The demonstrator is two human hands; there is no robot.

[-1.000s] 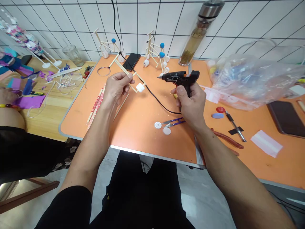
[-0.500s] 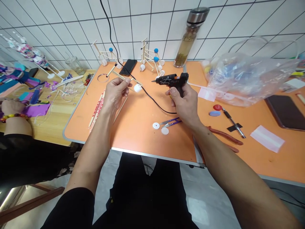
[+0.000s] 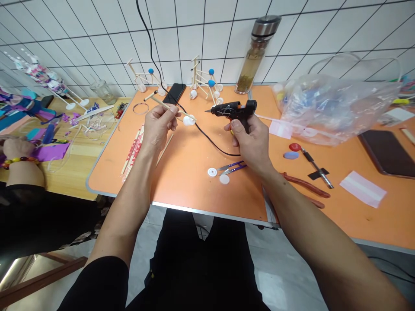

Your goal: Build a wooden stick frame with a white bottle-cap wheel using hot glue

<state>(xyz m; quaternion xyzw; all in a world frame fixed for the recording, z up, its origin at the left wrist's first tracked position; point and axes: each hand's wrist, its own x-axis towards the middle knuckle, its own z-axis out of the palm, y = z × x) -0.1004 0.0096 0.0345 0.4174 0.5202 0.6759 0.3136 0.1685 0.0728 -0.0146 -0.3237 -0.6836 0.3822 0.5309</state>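
My left hand (image 3: 159,128) pinches a thin wooden stick frame (image 3: 166,105) with a white cap (image 3: 188,120) at its right end, held above the orange table (image 3: 188,172). My right hand (image 3: 251,139) grips a black hot glue gun (image 3: 231,109), its nozzle pointing left toward the white cap, a short gap between them. The gun's black cord (image 3: 212,141) loops across the table and up the tiled wall.
Small scissors (image 3: 234,166) and two white discs (image 3: 218,175) lie below my right hand. Red pliers (image 3: 304,185), a clear plastic bag (image 3: 327,106), a bottle (image 3: 254,56), a phone (image 3: 174,93), stick models (image 3: 205,82), loose sticks (image 3: 132,149). Another person's hand (image 3: 14,149) works at the left table.
The stick frame has tilted flatter and its white cap has come closer to the glue gun's nozzle. The view has shifted slightly; both hands keep their grips.
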